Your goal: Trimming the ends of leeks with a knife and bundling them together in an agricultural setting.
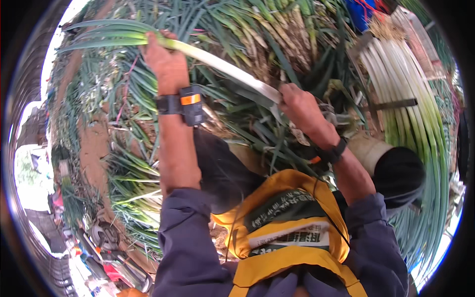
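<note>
Stretched between my two hands is one long green onion, its white stalk slanting down to the right. My left hand is closed around its upper part, where the green leaves fan out to the left. At the lower white end, my right hand is closed on the stalk, fingers pressed together. The root end is hidden by that hand. Beneath both hands lie loose dark green leaves. To the right, a bundle of trimmed green onions has clean white stalks, with roots at the top and leaves hanging down.
Unpeeled green onions with soil-brown stalks are heaped beyond my hands. More green onions lie by my left forearm. A dark metal bar crosses the bundle. Bare brown ground shows at left. A yellow apron covers my lap.
</note>
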Demonstrator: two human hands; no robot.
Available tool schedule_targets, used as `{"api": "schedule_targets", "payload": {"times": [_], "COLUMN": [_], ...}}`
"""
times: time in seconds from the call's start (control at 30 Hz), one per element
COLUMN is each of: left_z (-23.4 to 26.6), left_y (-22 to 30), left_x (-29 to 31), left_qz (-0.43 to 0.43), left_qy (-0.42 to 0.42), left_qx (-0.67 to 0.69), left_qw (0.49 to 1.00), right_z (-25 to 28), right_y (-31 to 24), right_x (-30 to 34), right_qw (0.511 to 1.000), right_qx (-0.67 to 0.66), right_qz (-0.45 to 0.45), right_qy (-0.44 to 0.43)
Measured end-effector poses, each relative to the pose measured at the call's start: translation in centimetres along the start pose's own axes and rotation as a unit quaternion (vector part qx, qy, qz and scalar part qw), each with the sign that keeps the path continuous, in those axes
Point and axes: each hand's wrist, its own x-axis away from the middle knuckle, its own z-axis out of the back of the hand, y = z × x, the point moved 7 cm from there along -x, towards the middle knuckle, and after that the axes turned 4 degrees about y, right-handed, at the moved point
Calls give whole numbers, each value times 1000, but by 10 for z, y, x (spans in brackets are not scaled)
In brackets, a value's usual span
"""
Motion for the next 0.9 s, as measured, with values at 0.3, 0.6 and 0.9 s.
{"api": "schedule_targets", "payload": {"times": [0.3, 0.6, 0.9], "left_z": [-10, -21, -16], "left_y": [-7, -7, -15], "left_x": [4, 1, -3], "left_qz": [143, 130, 78], "left_qy": [-80, -174, -88], "left_qx": [66, 39, -88], "left_qw": [984, 975, 989], "right_z": [8, -44, 61], "right_y": [16, 63, -10], "right_x": [18, 73, 3], "right_qw": [977, 545, 995], "right_qx": [-152, -680, -70], "right_qz": [-146, -480, -4], "right_qy": [21, 100, 65]}}
